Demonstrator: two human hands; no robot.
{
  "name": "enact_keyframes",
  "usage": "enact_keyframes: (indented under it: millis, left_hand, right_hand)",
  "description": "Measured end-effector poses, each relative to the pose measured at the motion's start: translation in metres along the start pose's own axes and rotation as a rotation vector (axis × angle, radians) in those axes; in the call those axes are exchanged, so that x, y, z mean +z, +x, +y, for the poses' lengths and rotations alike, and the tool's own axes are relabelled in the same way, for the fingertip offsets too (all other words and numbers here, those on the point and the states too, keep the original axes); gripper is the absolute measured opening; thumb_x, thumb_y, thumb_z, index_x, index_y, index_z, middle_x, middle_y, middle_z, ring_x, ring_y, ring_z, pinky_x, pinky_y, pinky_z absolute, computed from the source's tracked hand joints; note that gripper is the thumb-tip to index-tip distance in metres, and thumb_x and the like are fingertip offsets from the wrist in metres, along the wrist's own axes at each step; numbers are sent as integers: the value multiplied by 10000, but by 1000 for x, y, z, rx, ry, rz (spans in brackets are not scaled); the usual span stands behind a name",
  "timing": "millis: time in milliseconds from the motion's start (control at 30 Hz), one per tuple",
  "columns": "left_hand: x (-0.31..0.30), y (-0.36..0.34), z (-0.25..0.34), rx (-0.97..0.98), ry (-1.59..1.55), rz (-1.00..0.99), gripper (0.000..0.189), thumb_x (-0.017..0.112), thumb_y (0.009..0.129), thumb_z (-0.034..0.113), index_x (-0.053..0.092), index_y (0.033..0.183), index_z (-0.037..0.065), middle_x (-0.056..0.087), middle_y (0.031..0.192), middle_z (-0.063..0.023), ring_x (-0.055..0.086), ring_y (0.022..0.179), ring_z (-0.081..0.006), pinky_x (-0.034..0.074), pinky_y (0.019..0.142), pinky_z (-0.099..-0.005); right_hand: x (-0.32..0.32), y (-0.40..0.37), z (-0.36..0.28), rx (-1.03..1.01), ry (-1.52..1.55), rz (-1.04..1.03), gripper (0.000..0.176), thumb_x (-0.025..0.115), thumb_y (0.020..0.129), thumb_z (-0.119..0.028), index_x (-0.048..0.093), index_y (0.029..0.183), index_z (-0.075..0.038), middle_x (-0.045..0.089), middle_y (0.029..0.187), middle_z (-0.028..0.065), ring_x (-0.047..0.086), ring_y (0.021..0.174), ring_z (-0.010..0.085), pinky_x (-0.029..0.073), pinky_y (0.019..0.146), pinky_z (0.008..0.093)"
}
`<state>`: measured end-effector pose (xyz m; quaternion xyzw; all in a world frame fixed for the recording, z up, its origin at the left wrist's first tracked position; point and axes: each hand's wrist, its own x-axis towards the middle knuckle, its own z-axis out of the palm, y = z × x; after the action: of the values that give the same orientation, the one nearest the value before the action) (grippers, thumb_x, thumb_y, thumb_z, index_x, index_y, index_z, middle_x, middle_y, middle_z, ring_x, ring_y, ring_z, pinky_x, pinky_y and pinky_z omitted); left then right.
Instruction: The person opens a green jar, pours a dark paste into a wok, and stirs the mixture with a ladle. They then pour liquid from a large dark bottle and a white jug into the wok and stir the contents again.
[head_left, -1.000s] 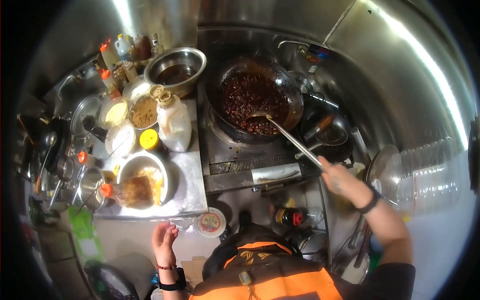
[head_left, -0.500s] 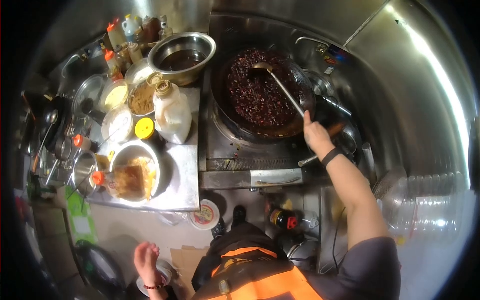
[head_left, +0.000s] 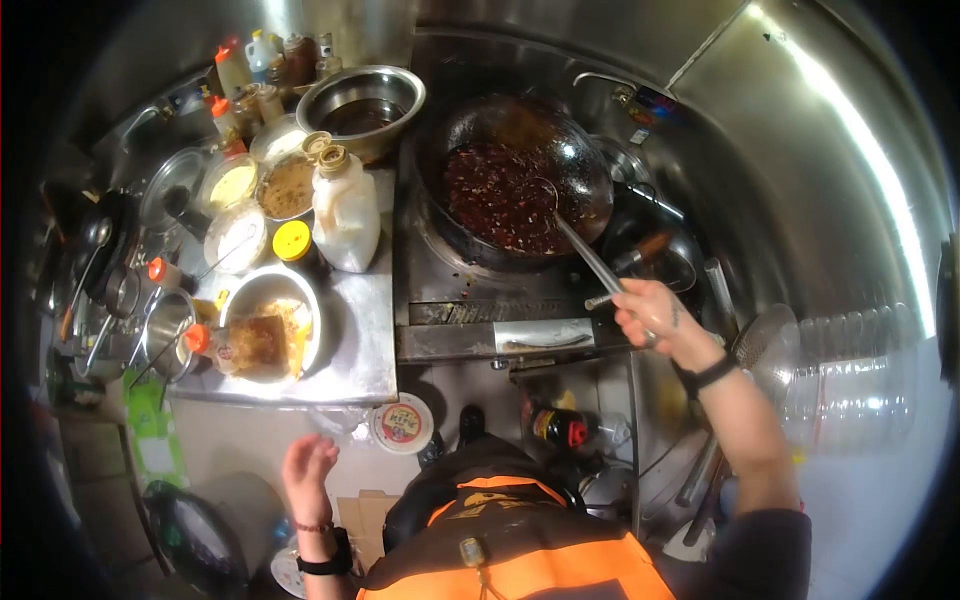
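My right hand (head_left: 652, 315) is wrapped round the handle of a long metal ladle (head_left: 585, 248). The ladle's bowl end dips into a dark red-brown, chunky mixture (head_left: 490, 195) in a large black wok (head_left: 572, 150) on the stove. The mixture lies toward the near left of the wok, leaving the far right wall exposed and shiny. Low on the left, in front of the side table, my left hand (head_left: 308, 472) hangs in the air, fingers loosely bent and a little apart, with nothing in it.
On the metal side table (head_left: 355, 340) stand a steel bowl of dark liquid (head_left: 405, 112), a large plastic jug (head_left: 345, 215), a white pot (head_left: 313, 340) with a bottle across it, and several seasoning bowls. A tap (head_left: 600, 78) is behind the wok. A round-lidded tub (head_left: 402, 424) sits below.
My right hand has drawn the ladle nearer to me, its bowl moving from the wok's far side. The mixture has gathered toward the near left. My left hand has risen slightly.
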<state>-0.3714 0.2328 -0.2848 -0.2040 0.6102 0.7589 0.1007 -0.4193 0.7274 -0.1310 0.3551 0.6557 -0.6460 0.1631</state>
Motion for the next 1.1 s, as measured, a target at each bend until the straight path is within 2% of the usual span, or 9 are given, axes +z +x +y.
enact_keyframes:
  millis: [167, 267, 300, 400, 500, 833, 900, 967, 1100]
  left_hand:
    - [14, 17, 2, 28, 13, -90, 231, 620, 865, 83, 559, 1075, 8, 636, 945, -88, 621, 853, -171, 506, 800, -305]
    - [15, 25, -1, 49, -21, -132, 238, 609, 873, 79, 549, 1091, 3, 629, 970, -106, 622, 847, -173, 508, 787, -296]
    - [13, 26, -4, 58, -32, -134, 238, 609, 873, 79, 549, 1091, 3, 629, 970, -106, 622, 847, -173, 508, 787, -296]
    - [8, 24, -16, 14, -60, -71, 233, 595, 884, 87, 546, 1096, 3, 624, 968, -113, 621, 839, -172, 508, 784, -286]
    - [0, 17, -23, -13, -55, -46, 235, 590, 887, 93, 546, 1098, 1, 625, 971, -114, 621, 839, -173, 508, 788, -285]
    - [-13, -19, 1, 31, 24, 139, 248, 632, 871, 121, 553, 1070, -2, 621, 934, -94, 604, 811, -154, 506, 764, -284]
    - [-15, -23, 7, 55, 55, 154, 239, 629, 873, 119, 554, 1068, 4, 619, 927, -88, 600, 808, -155, 505, 762, -283]
    - [-18, -25, 9, 77, 89, 154, 236, 627, 874, 119, 554, 1067, 5, 618, 924, -86, 599, 809, -156, 505, 762, -284]
    - [-33, -23, 0, 79, 59, 134, 170, 585, 895, 83, 549, 1051, 25, 607, 925, -60, 594, 829, -137, 503, 785, -276]
  right_hand:
    - [-24, -69, -6, -186, -541, 172, 547, 529, 870, -37, 352, 1386, -18, 547, 697, 65, 456, 451, 67, 397, 385, 229]
    - [-28, -107, -6, -222, -850, 266, 552, 562, 820, -21, 401, 1347, 8, 642, 829, 141, 585, 539, 170, 495, 502, 288]
    - [-67, -87, 30, -795, -1195, 250, 547, 559, 785, -2, 432, 1317, 24, 654, 949, 218, 641, 695, 309, 518, 645, 348]
    - [-55, -67, 45, -463, -1424, 267, 597, 534, 752, 28, 394, 1332, 24, 619, 876, 269, 603, 794, 427, 500, 700, 412]
    - [-45, 1, 57, -492, -1538, 217, 618, 511, 745, 28, 345, 1340, 62, 593, 815, 303, 603, 772, 433, 499, 689, 439]
    - [-10, 165, 15, -646, -1449, 413, 529, 487, 801, -43, 381, 1298, 103, 601, 834, 344, 625, 765, 453, 524, 695, 447]
    - [-54, 190, 0, -1110, -1081, 393, 532, 566, 791, -99, 452, 1302, -3, 616, 869, 324, 631, 779, 453, 532, 674, 418]
    - [-30, 111, -56, -263, -619, 292, 466, 591, 837, -143, 490, 1279, -34, 649, 851, 239, 653, 750, 362, 521, 652, 386]
    - [-74, 160, -32, -525, -846, 417, 379, 541, 895, -150, 494, 1250, -24, 565, 658, 96, 524, 480, 165, 436, 428, 312]
